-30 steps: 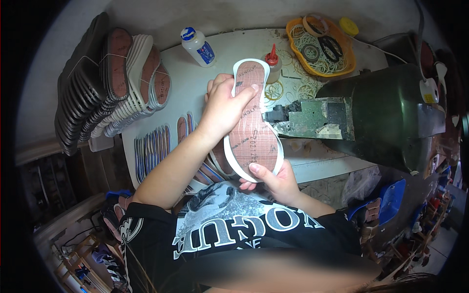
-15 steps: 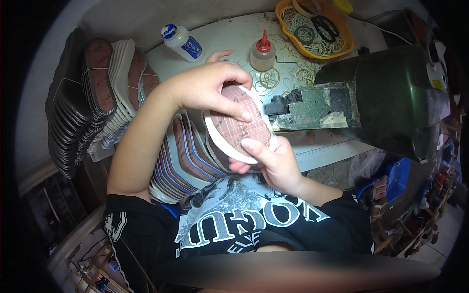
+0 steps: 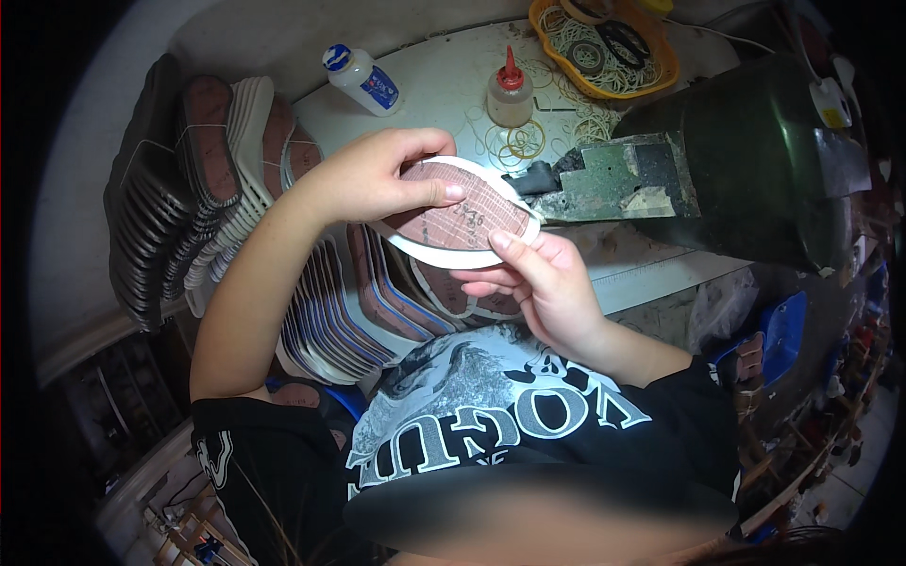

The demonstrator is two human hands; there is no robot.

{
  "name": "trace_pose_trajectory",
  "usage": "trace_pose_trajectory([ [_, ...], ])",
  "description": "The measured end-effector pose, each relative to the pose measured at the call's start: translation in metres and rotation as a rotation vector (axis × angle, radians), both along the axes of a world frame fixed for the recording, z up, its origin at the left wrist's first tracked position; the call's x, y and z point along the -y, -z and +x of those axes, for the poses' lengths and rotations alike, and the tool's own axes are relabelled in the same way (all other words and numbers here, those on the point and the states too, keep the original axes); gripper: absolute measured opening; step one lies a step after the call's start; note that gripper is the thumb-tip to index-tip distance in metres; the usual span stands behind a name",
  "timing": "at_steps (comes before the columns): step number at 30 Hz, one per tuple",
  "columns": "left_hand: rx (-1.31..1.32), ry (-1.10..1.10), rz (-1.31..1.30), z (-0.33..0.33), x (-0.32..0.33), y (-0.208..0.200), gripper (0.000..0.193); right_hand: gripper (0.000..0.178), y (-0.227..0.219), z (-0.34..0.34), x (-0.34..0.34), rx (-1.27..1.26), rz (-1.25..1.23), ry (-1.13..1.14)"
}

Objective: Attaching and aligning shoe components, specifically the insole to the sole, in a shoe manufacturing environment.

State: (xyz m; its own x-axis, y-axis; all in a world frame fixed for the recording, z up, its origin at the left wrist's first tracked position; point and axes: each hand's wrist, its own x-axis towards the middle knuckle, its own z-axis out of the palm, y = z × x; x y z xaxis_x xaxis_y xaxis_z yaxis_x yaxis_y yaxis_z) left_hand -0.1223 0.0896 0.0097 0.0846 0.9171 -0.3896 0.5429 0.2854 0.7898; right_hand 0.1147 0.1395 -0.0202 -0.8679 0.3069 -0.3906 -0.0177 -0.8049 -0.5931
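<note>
The insole (image 3: 436,226), reddish-brown with pale grid lines and dark print, bordered in white, is held patterned face up and slightly slanted, its rounded end just left of the green machine (image 3: 746,174).

- The curved reddish-brown sole piece (image 3: 439,222) bears pale grid lines, dark print and a white rim.
- The flat green metal machine arm (image 3: 612,176) shows black and beige patches.
- The cylindrical white plastic bottle (image 3: 363,83) has a blue label.
- The cloudy plastic squeeze bottle (image 3: 511,104) wears a red cap.
- The black fabric shirt (image 3: 514,401) carries white lettering.
</note>
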Motion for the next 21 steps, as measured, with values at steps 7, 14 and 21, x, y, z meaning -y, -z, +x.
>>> trace_pose_trajectory([
  [7,0.018,-0.144,-0.053,0.018,0.021,-0.002,0.035,0.029,0.004,0.002,-0.007,0.008,0.038,-0.023],
  [14,-0.083,-0.236,-0.07,0.03,0.024,-0.014,0.035,0.03,0.0,0.002,-0.014,0.01,0.06,-0.044],
  [21,0.034,-0.367,-0.123,0.042,0.036,0.001,0.038,0.026,0.003,0.003,-0.022,0.053,0.107,-0.071],
])
